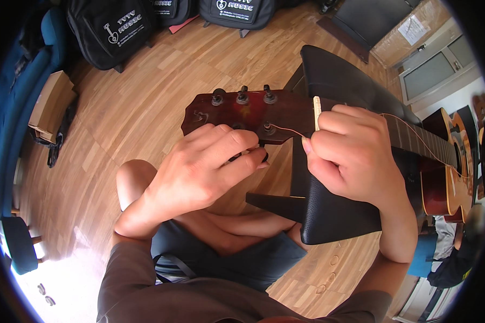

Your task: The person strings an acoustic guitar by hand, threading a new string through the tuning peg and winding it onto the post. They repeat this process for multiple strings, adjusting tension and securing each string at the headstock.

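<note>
A guitar lies across my front, its dark red headstock (pixel 295 112) pointing left and its fretted neck (pixel 409 138) running right to the pale-topped body (pixel 455 188). My left hand (pixel 202 164) is closed at the headstock's near edge, thumb and fingers on a black tuning peg (pixel 264 156). From the near tuning post (pixel 268 127), a thin copper-coloured guitar string (pixel 288 130) leads to my right hand (pixel 355 148), which pinches it beside the white nut (pixel 317 110). Beyond that hand, the string curves loosely over the neck. Three more posts line the far edge of the headstock.
A black padded bench (pixel 342 215) supports the neck. Black printed bags (pixel 110 32) stand at the far left, near a blue sofa (pixel 24 107) and a cardboard box (pixel 51 106). Curled string pieces (pixel 328 277) lie on the wooden floor (pixel 97 140). More guitars stand at the far right.
</note>
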